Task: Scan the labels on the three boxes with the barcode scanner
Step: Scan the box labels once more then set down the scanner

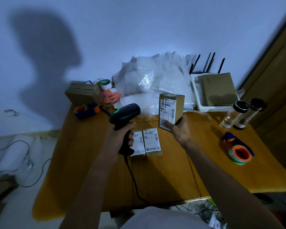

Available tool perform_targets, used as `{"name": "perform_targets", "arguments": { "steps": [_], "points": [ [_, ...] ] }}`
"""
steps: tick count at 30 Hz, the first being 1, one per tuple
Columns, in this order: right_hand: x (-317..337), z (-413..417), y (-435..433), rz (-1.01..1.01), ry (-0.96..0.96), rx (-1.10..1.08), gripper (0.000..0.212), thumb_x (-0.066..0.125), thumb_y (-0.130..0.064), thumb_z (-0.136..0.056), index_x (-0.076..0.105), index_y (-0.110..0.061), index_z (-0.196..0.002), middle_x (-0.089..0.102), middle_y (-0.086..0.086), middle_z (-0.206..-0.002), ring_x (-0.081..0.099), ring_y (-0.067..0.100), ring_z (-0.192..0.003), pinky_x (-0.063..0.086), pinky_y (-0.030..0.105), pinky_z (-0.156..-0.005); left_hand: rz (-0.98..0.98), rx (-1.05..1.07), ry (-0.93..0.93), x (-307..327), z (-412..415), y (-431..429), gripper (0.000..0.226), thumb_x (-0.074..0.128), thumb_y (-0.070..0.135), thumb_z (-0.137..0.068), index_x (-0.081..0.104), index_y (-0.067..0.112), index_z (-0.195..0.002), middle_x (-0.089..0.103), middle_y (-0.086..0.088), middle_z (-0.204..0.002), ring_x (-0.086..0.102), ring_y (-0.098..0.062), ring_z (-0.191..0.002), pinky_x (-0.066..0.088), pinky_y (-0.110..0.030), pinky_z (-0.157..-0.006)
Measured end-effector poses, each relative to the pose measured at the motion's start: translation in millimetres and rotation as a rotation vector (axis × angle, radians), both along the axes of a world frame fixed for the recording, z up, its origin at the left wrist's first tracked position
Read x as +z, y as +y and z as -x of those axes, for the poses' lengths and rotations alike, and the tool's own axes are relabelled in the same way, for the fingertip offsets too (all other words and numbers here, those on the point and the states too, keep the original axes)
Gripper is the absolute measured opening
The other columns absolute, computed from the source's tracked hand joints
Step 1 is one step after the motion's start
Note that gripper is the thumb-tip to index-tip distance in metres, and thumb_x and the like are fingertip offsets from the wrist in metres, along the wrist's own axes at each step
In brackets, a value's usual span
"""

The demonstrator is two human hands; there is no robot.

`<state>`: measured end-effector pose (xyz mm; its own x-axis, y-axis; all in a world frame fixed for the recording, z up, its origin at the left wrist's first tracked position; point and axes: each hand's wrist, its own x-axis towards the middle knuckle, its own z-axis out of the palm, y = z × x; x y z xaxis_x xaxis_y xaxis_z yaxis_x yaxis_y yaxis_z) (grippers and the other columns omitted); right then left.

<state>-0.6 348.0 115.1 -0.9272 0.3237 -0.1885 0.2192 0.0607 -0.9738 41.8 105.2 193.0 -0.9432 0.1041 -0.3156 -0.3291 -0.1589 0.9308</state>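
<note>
Scanner sat clenched in left hand; right hand gripped upright labelled box just right of it.

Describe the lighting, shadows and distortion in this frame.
Head view: dim and bluish; a large shadow of the person falls on the wall; the bubble wrap glares white; wide-angle bending curves the table edges; the raised box label is legible, the scanner shows a green light.

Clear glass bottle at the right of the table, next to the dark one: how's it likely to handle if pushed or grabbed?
The clear bottle looks like smooth glass, so probably slippery and breakable. It stands tall and narrow with a dark cap, so a push high up may tip it, and on its side it would likely roll. It appears nearly empty, so probably light.
</note>
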Motion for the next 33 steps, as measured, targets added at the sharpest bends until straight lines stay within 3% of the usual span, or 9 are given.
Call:
{"name": "perform_targets", "arguments": {
  "steps": [5,14,19,26,33],
  "points": [
    [0.4,3.0,-2.9,-0.023,0.029,0.002,0.072,0.086,-0.015,-0.08,0.042,-0.008,-0.137,0.065,0.003,-0.122,0.068,0.027,-0.115,0.062,0.039,-0.088,0.006,-0.022,0.021,-2.3,-2.1,-2.1,0.021,0.074,0.022,-0.09,0.062,0.01,-0.078,0.054,-0.004,-0.058,0.049,-0.018,-0.048,0.047,-0.033,-0.055],
    [2.8,4.8,-5.0,-0.007,0.074,0.013,0.074,0.088,-0.016,-0.079,0.043,-0.011,-0.137,0.067,0.007,-0.128,0.069,0.027,-0.116,0.062,0.045,-0.09,0.021,-0.047,0.038,-3.9,-0.8,-0.9,0.02,0.073,0.022,-0.091,0.063,0.01,-0.08,0.054,-0.005,-0.06,0.05,-0.019,-0.05,0.047,-0.034,-0.057],
    [7.7,5.9,-5.4,0.003,0.085,0.006,0.072,0.087,-0.015,-0.079,0.044,-0.011,-0.136,0.067,0.007,-0.128,0.068,0.025,-0.115,0.063,0.039,-0.088,0.031,-0.064,0.042,-8.1,2.3,-2.2,0.022,0.074,0.023,-0.09,0.062,0.01,-0.077,0.054,-0.005,-0.06,0.049,-0.02,-0.05,0.047,-0.033,-0.057],
    [11.6,11.6,-7.2,-0.017,0.094,0.026,0.075,0.089,-0.024,-0.077,0.043,-0.013,-0.136,0.068,0.004,-0.125,0.069,0.024,-0.113,0.062,0.043,-0.092,0.005,-0.048,0.029,-10.4,3.6,0.5,0.025,0.073,0.022,-0.091,0.061,0.01,-0.073,0.052,-0.005,-0.058,0.049,-0.02,-0.049,0.046,-0.034,-0.057],
    [6.4,11.7,-11.1,-0.103,0.114,0.043,0.078,0.088,-0.028,-0.08,0.041,-0.014,-0.14,0.066,-0.001,-0.122,0.067,0.019,-0.111,0.06,0.034,-0.089,0.042,-0.11,0.051,-16.4,5.8,-2.4,0.034,0.075,0.027,-0.088,0.057,0.012,-0.063,0.051,-0.008,-0.054,0.047,-0.026,-0.052,0.047,-0.037,-0.06]
  ]
}}
